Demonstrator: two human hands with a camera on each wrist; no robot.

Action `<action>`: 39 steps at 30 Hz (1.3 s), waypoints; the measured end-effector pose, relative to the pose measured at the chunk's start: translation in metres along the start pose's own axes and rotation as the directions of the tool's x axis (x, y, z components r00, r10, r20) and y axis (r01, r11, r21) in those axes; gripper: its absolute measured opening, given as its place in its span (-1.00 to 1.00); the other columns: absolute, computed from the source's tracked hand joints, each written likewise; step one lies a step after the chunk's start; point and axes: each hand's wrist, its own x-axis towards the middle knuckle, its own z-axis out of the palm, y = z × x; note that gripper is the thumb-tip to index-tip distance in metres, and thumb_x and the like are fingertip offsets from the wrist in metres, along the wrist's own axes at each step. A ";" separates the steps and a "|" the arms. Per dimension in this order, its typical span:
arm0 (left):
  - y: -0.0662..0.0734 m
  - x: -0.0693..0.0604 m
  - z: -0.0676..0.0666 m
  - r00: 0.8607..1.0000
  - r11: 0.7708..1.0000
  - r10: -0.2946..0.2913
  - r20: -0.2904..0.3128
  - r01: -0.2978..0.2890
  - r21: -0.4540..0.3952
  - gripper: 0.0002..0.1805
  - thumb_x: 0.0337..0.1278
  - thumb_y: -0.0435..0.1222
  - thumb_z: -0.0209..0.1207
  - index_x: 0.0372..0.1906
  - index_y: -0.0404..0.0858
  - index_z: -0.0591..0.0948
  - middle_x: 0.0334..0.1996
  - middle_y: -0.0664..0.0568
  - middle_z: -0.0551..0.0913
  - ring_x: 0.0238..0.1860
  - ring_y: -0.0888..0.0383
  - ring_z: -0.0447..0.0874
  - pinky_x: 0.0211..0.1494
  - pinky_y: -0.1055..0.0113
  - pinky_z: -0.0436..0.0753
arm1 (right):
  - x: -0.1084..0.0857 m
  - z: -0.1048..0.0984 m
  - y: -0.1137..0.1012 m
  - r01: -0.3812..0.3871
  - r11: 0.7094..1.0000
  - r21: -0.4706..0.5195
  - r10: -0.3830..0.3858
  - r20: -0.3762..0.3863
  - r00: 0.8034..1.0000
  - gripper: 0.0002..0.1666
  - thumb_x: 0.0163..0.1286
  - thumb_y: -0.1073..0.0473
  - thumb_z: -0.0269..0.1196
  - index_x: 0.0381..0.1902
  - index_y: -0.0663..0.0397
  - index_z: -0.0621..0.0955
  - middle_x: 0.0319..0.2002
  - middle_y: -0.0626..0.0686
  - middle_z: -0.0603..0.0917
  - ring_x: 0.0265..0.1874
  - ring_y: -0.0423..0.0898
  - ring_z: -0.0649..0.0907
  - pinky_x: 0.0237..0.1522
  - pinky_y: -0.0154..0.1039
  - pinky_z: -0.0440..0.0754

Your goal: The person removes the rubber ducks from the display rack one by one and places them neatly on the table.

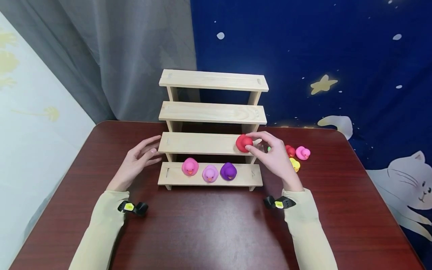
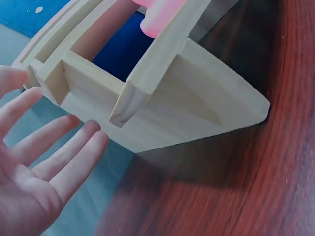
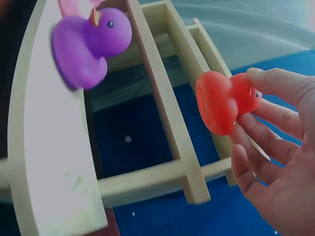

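A red rubber duck [image 1: 243, 143] is pinched between thumb and fingers of my right hand [image 1: 274, 155], in front of the right end of the second step from the bottom. In the right wrist view the red duck [image 3: 216, 102] appears apart from the wood. The wooden four-step shelf [image 1: 212, 113] carries a pink duck [image 1: 190, 167], a light purple duck [image 1: 210, 174] and a dark purple duck [image 1: 228, 171] on its lowest step. My left hand [image 1: 136, 161], fingers spread and holding nothing, is beside the shelf's left side; whether it touches is unclear.
Right of the shelf, partly behind my right hand, lie a red duck [image 1: 290, 151], a pink duck [image 1: 303, 153], a yellow duck [image 1: 295, 164] and a bit of something green [image 1: 269, 149]. The dark wooden table [image 1: 202, 232] meets curtains at the back.
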 end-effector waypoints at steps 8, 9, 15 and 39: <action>-0.005 -0.009 -0.007 0.999 1.000 0.028 0.037 -0.028 -0.012 -0.45 0.38 -0.43 0.05 0.42 -0.32 0.28 0.22 -0.15 0.48 0.09 -0.09 0.57 0.03 0.17 0.58 | -0.012 -0.018 -0.020 -0.019 1.000 -0.012 0.019 -0.024 1.000 -0.64 0.19 0.43 0.36 -0.01 0.34 0.64 -0.17 0.22 0.64 -0.28 0.14 0.56 -0.30 -0.44 0.46; -0.006 -0.010 -0.008 0.999 1.000 0.028 0.042 -0.028 -0.013 -0.45 0.38 -0.44 0.05 0.42 -0.33 0.27 0.20 -0.12 0.50 0.08 -0.09 0.58 0.02 0.16 0.58 | -0.013 -0.020 -0.023 -0.026 0.999 -0.018 0.026 -0.024 0.999 -0.63 0.20 0.43 0.35 -0.01 0.36 0.63 -0.16 0.24 0.64 -0.26 0.13 0.56 -0.29 -0.45 0.46; -0.015 -0.015 -0.011 0.997 1.000 -0.002 0.082 0.004 -0.021 -0.44 0.35 -0.47 0.07 0.41 -0.29 0.29 0.20 -0.27 0.47 0.07 -0.04 0.60 0.03 0.11 0.57 | -0.025 -0.037 -0.019 -0.073 0.990 -0.117 0.069 -0.040 0.997 -0.63 0.23 0.40 0.34 0.02 0.36 0.62 -0.10 0.26 0.63 -0.25 0.08 0.54 -0.29 -0.48 0.42; -0.024 -0.035 -0.012 0.968 0.995 -0.095 0.231 0.090 0.033 -0.44 0.32 -0.44 0.12 0.39 -0.36 0.30 0.19 -0.31 0.46 0.09 0.05 0.59 0.06 0.20 0.57 | -0.055 -0.098 0.060 -0.153 0.958 -0.244 0.111 -0.180 0.977 -0.63 0.26 0.25 0.36 0.04 0.13 0.65 -0.21 0.05 0.65 -0.34 -0.25 0.55 -0.31 -0.54 0.48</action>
